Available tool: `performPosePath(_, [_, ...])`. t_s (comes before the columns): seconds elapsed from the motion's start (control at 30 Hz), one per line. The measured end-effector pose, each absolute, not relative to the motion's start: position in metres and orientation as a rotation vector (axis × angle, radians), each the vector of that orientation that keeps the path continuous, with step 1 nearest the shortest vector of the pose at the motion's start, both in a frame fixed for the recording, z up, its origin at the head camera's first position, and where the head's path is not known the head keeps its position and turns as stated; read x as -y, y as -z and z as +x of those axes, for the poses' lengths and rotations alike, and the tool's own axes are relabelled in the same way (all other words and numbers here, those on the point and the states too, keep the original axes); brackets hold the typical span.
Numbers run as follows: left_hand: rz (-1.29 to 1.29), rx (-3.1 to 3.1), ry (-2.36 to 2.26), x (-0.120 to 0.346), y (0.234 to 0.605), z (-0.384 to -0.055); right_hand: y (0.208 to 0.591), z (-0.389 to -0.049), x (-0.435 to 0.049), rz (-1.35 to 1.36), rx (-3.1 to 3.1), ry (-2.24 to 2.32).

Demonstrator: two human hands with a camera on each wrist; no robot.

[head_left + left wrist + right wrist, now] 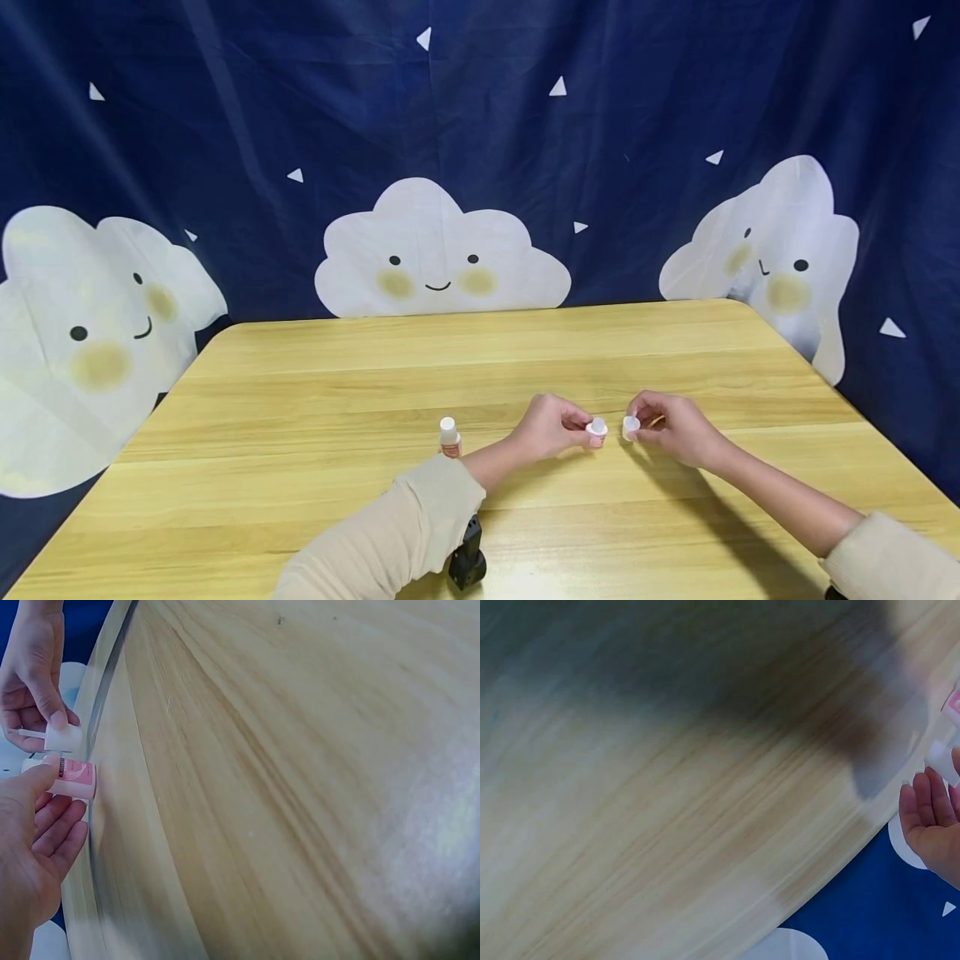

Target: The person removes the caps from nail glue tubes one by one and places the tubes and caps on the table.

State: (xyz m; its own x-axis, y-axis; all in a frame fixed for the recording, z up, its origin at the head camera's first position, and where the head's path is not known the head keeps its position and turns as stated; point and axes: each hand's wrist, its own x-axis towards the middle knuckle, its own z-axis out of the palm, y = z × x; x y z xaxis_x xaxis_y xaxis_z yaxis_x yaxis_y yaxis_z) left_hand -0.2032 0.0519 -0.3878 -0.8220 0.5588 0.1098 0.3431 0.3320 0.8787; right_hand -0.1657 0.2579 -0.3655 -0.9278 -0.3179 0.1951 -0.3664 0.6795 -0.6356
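My left hand (551, 427) pinches a small white bottle (75, 780) with a pink label between thumb and fingers, just above the table. Beside it, my right hand (678, 429) pinches a white screw cap (64, 738). A thin pale stem sticks out of the cap in the left wrist view, and cap and bottle are apart. At the edge of the right wrist view the cap (942, 763) shows in the fingers, with part of the pink label above. Left of my left forearm stands a second small bottle (451, 442) wearing a white cap, its lower part hidden by the sleeve.
The wooden table (337, 383) reaches back to a dark blue curtain (495, 100) printed with white clouds. A black device (468, 558) shows beneath my left sleeve. My right forearm casts a long shadow on the wood.
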Motion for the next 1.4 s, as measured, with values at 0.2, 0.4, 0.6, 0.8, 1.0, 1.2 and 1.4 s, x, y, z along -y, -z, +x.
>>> performPosePath(0.2, [0.832, -2.394, -1.467, -0.051, 0.387, -0.203, 0.369, -0.166, -0.258, 0.589, 2.818, -1.125])
performPosePath(0.4, [0.848, -2.378, -1.48, -0.049, 0.388, -0.203, 0.371, -0.166, -0.258, 0.603, 2.816, -1.172])
performPosePath(0.6, [0.838, -2.352, -1.511, -0.046, 0.39, -0.204, 0.373, -0.165, -0.259, 0.563, 2.845, -1.183])
performPosePath(0.8, [0.825, -2.359, -1.524, -0.044, 0.387, -0.203, 0.374, -0.162, -0.258, 0.541, 2.859, -1.174])
performPosePath(1.0, [0.878, -2.399, -1.511, -0.04, 0.377, -0.204, 0.375, -0.161, -0.259, 0.531, 2.856, -1.19])
performPosePath(1.2, [0.916, -2.407, -1.567, -0.031, 0.358, -0.209, 0.373, -0.16, -0.259, 0.541, 2.842, -1.219])
performPosePath(1.4, [0.939, -2.448, -1.549, -0.017, 0.341, -0.208, 0.367, -0.158, -0.259, 0.523, 2.856, -1.2])
